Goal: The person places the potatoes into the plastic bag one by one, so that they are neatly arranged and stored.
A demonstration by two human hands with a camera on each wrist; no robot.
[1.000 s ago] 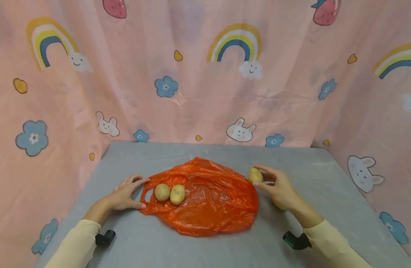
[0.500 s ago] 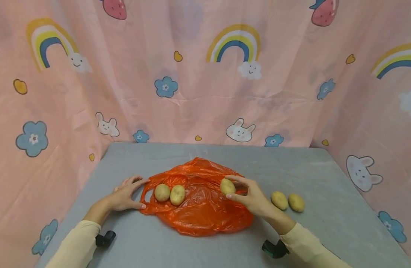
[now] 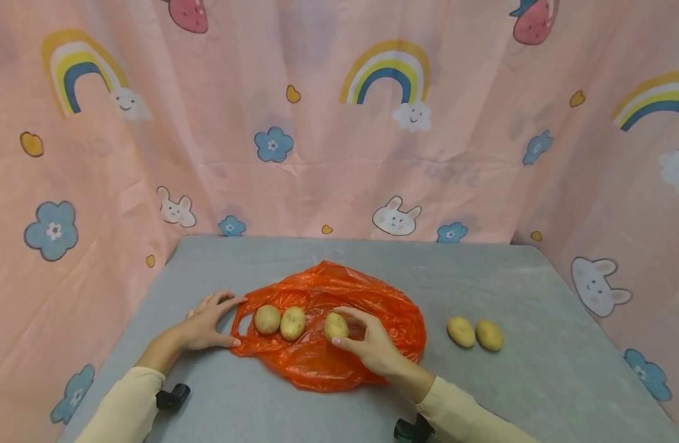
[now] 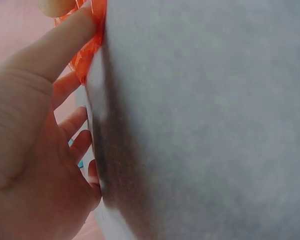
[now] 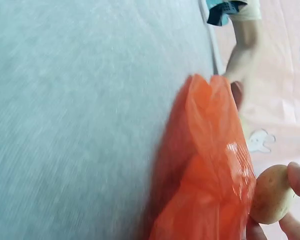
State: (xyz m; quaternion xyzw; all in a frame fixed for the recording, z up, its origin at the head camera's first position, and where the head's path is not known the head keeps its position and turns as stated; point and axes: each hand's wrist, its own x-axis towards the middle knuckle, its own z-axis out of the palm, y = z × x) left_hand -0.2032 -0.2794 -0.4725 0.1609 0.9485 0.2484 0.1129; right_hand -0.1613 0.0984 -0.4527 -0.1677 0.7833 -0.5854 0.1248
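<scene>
An orange plastic bag lies spread flat on the grey table, its handle end to the left. Two potatoes, one beside the other, rest on it near that end. My left hand touches the handle edge with thumb and index finger spread apart; in the left wrist view the thumb presses the bag and the other fingers are relaxed. Over the middle of the bag, my right hand pinches a third potato between thumb and fingers. The right wrist view shows this potato beside the raised orange plastic.
To the right of the bag, two more potatoes, one next to another, lie on the grey table. A pink patterned curtain hangs around the table's back and sides.
My right hand has carried its potato leftward from the bag's right edge to over its middle, uncovering the two potatoes on the right. My left hand has stayed in place.
</scene>
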